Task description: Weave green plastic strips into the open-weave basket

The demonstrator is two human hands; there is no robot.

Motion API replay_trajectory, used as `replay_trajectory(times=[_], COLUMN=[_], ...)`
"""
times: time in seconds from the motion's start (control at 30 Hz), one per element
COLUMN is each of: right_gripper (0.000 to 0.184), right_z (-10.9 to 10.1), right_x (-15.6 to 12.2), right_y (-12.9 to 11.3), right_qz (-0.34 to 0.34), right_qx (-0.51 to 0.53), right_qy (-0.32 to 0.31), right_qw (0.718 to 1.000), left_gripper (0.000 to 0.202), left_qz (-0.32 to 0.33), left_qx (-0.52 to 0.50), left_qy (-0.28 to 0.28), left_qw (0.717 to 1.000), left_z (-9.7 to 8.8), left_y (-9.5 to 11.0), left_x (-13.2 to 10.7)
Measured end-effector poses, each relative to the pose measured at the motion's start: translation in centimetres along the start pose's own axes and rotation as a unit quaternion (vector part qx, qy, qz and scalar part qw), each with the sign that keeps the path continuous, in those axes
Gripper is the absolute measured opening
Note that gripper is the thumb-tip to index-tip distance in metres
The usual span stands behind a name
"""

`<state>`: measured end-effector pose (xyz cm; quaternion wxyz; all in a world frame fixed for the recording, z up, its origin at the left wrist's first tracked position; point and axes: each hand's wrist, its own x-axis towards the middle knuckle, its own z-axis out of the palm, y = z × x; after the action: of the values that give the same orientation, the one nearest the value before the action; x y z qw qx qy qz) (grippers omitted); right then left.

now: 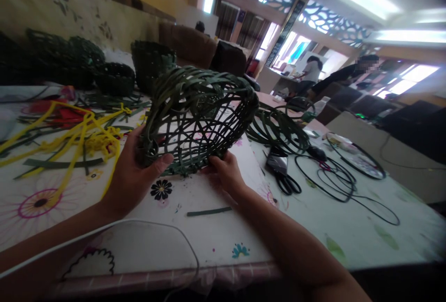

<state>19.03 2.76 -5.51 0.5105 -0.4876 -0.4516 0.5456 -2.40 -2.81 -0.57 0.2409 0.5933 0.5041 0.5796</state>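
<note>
A dark green woven basket (200, 116) of open strip work stands tipped on the flowered tablecloth (216, 232), its mouth turned toward me. My left hand (134, 174) grips the basket's left rim, thumb pressed over the coiled edge. My right hand (226, 172) holds the lower right edge of the basket, fingers curled under the weave. A loose green strip (209, 211) lies on the cloth just in front of both hands.
Yellow cords (87, 137) and green strips sprawl at the left. Several finished green baskets (114, 76) stand at the back. Coiled green strips (278, 130), scissors (287, 183) and black wire hoops (348, 186) lie at the right. A white cable (139, 222) crosses the near edge. People stand far back right.
</note>
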Motion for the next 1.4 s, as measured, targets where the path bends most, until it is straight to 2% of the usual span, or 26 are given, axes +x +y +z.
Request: replay_trajectory(times=[0.3,0.67,0.83,1.13,1.4], right_gripper=[0.015,0.018,0.017,0.018,0.021], right_z=[-0.4,0.0,0.2,0.5,-0.5], right_x=[0.1,-0.2,-0.5,-0.5,0.4], right_y=[0.3,0.4,0.0,0.2,1.0], right_qz=[-0.018,-0.032,-0.022,-0.039,-0.016], right_qx=[-0.001,0.002,-0.008,0.005,-0.013], right_qy=[0.005,0.013,0.035,0.046,0.012], right_qw=[1.0,0.999,0.999,0.998,1.0], left_gripper=[0.039,0.061,0.06,0.061,0.056], left_qz=[0.033,0.008,-0.004,0.023,0.011], left_qx=[0.001,-0.027,-0.022,0.002,0.01], left_qy=[0.0,-0.014,-0.02,-0.027,-0.016], left_qw=[0.999,1.0,1.0,0.999,1.0], left_z=[0.1,0.2,0.2,0.5,0.5], left_y=[0.1,-1.0,-1.1,-0.6,-0.7], left_x=[-0.5,-1.5,-1.8,-2.2,-1.9])
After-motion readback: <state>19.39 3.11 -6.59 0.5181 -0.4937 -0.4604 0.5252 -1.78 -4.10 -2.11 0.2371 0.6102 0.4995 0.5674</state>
